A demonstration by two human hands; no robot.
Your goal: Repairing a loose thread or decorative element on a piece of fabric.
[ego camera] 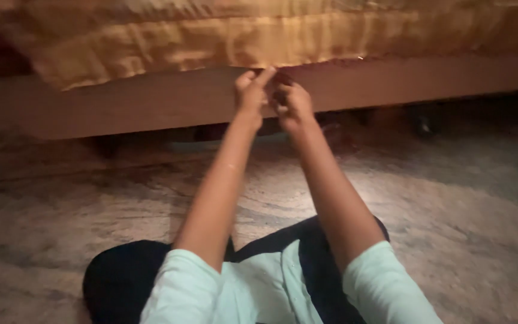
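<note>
Up close, the lower edge of a golden bedcover [259, 36] is pinched by two raised hands.

The cloth hangs over a wooden bed frame [151, 102]. Its hem is gripped by the left hand [250, 90] with fingers curled shut, and by the right hand [292, 101] just beside it, likewise closed. A marbled stone floor [61, 210] lies below.

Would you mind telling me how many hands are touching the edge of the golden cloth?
2: the left hand and the right hand, side by side at the lower edge of the golden cloth. No other hands show.
</note>
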